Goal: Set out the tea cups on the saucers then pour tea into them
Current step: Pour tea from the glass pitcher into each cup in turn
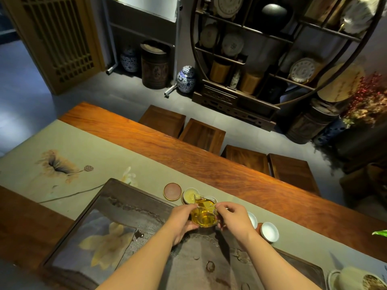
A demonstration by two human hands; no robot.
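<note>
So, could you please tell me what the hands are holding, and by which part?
Both hands hold the glass pitcher of tea: the left hand cups its side, the right hand grips the opposite side, where any handle is hidden.

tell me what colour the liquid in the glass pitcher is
Golden yellow, in the glass pitcher; seen in the head view.

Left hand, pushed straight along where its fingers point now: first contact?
It already touches it: the left hand cups the glass pitcher of tea. Past that, likely the right hand on the pitcher's other side; depth is unclear.
</note>
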